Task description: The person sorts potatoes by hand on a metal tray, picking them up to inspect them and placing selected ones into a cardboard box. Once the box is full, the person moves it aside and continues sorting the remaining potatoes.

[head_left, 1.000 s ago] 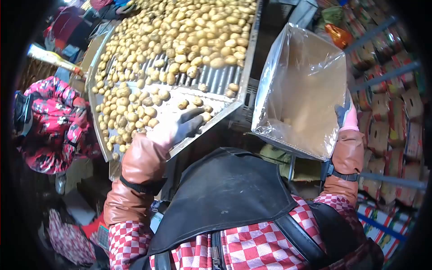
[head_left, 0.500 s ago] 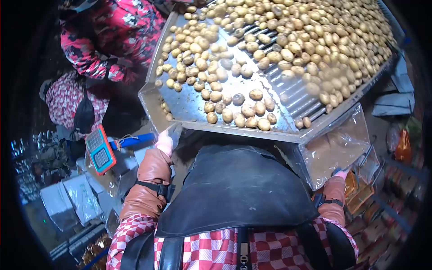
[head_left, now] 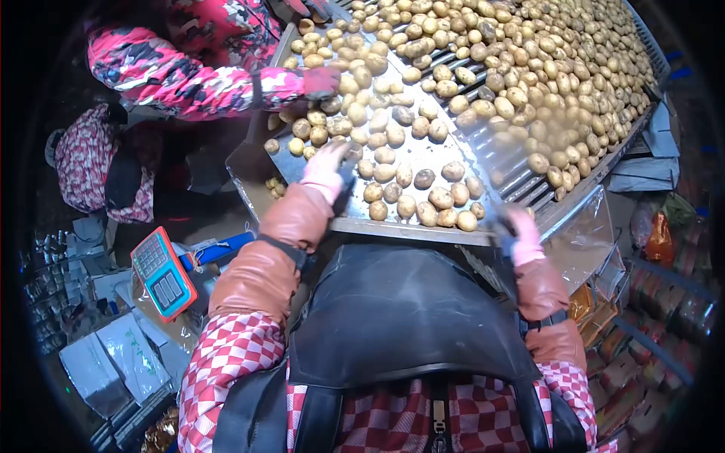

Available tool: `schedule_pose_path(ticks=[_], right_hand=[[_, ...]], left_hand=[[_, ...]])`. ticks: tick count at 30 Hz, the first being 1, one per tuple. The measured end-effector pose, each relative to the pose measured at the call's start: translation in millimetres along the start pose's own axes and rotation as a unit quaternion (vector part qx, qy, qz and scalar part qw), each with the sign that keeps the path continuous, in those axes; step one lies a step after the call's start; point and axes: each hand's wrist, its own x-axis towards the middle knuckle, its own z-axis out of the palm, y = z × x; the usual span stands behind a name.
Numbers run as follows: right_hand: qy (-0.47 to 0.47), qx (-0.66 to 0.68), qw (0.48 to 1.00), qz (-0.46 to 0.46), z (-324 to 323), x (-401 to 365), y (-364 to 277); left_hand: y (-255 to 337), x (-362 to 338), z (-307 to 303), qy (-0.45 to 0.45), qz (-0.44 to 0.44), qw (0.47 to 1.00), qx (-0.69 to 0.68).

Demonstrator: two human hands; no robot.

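Note:
Many potatoes (head_left: 442, 198) lie loose on a metal sorting table (head_left: 287, 162) in front of me. My left hand (head_left: 328, 172), in a pink glove with a dark palm side, reaches over the near left part of the table. Its fingers stretch toward the potatoes, with the tips right beside one. At the front right corner is my right hand (head_left: 521, 232), gloved the same way and blurred by motion. It is close to the table's rim, below the slatted part, and its fingers are smeared.
A co-worker's hand (head_left: 321, 81) reaches onto the table from the left. Another person (head_left: 94, 166) is bent over farther left. A scale display (head_left: 164, 275) stands left of me near white boxes (head_left: 113, 355). Beneath the right corner hangs a clear plastic-lined box (head_left: 581, 241).
My left hand has moved from the table's front left corner over the potatoes. My right hand has risen from the plastic-lined box to the front rim. The co-worker's arm has stretched onto the table.

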Motion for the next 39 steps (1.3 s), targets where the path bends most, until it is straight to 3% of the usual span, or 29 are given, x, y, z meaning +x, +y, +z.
schedule_pose_path(ticks=[1,2,3,5,7,8,9,10,12,13,15,16,17,18,19,21,24,25,26,27,28,29,30,31,33,35,36,38,39], right_hand=[[-0.098,-0.041,0.994,-0.012,10,17,-26],[-0.171,-0.045,0.984,-0.017,23,34,-50],[-0.203,-0.064,0.975,-0.060,43,47,-60],[-0.207,-0.061,0.974,-0.066,68,78,-55],[-0.249,-0.084,0.961,-0.080,79,111,-39],[-0.156,-0.081,0.981,-0.087,87,123,-41],[-0.175,-0.095,0.979,-0.045,98,139,-34],[-0.130,0.011,0.991,0.019,111,152,-28],[-0.048,0.068,0.992,0.093,120,188,-45],[-0.016,0.019,0.994,0.105,111,208,-62],[0.053,-0.055,0.995,0.066,96,238,-96],[0.073,-0.128,0.988,0.045,109,242,-85],[0.023,-0.136,0.985,0.101,126,242,-74],[-0.054,-0.193,0.975,0.100,131,234,-94],[-0.130,-0.247,0.955,0.098,135,220,-122],[-0.126,-0.300,0.946,0.004,171,178,-114],[-0.232,-0.216,0.947,-0.054,138,143,-136],[-0.272,-0.191,0.941,-0.064,123,142,-136],[-0.313,-0.102,0.944,-0.015,102,149,-145],[-0.266,0.006,0.963,0.035,97,150,-142],[-0.249,0.102,0.947,0.178,93,152,-141],[-0.227,0.195,0.901,0.314,82,160,-153],[-0.202,0.345,0.860,0.316,89,163,-138],[-0.200,0.349,0.860,0.313,94,160,-126],[-0.092,0.632,0.657,0.401,91,159,-137],[-0.137,0.662,0.633,0.377,114,156,-109],[-0.178,0.687,0.612,0.349,123,158,-97],[-0.182,0.713,0.585,0.341,126,158,-90],[-0.181,0.737,0.558,0.336,125,158,-86]], left_hand=[[27,13,-9,-0.067,-0.009,0.996,0.060],[58,22,-30,-0.212,-0.021,0.974,0.080],[44,13,-3,-0.268,0.032,0.960,0.071],[56,-10,-8,-0.235,0.131,0.957,0.110],[32,-17,-12,-0.251,0.130,0.954,0.097],[19,-21,-14,-0.265,0.131,0.951,0.088],[8,-26,-15,-0.264,0.130,0.952,0.083],[-1,-29,-16,-0.241,0.110,0.964,0.009],[-16,-24,-18,-0.216,0.080,0.970,-0.078],[-18,-11,-24,-0.216,0.080,0.970,-0.080],[-15,23,-44,-0.130,0.008,0.991,0.022],[-10,42,-50,-0.129,-0.037,0.990,0.042],[-7,60,-50,-0.127,-0.082,0.987,0.061],[-10,74,-40,-0.128,-0.083,0.987,0.057],[-16,87,-25,-0.174,-0.170,0.970,-0.003],[-19,94,-11,-0.215,-0.256,0.940,-0.065],[-16,93,-13,-0.204,-0.166,0.958,0.112],[-14,94,-21,-0.200,-0.166,0.959,0.114],[-3,94,-43,-0.216,-0.156,0.961,0.081],[-1,92,-46,-0.205,-0.150,0.965,0.067],[2,90,-50,-0.194,-0.143,0.969,0.053],[4,87,-53,-0.183,-0.136,0.973,0.040],[23,79,-67,-0.154,-0.177,0.970,-0.058],[30,75,-57,-0.152,-0.138,0.978,-0.038],[52,70,-50,-0.141,-0.060,0.988,0.006],[80,81,-58,-0.287,-0.187,0.921,-0.186],[79,95,-42,-0.285,-0.230,0.913,-0.178],[49,112,19,-0.228,-0.099,0.968,0.041],[55,114,15,-0.226,-0.106,0.968,0.039]])
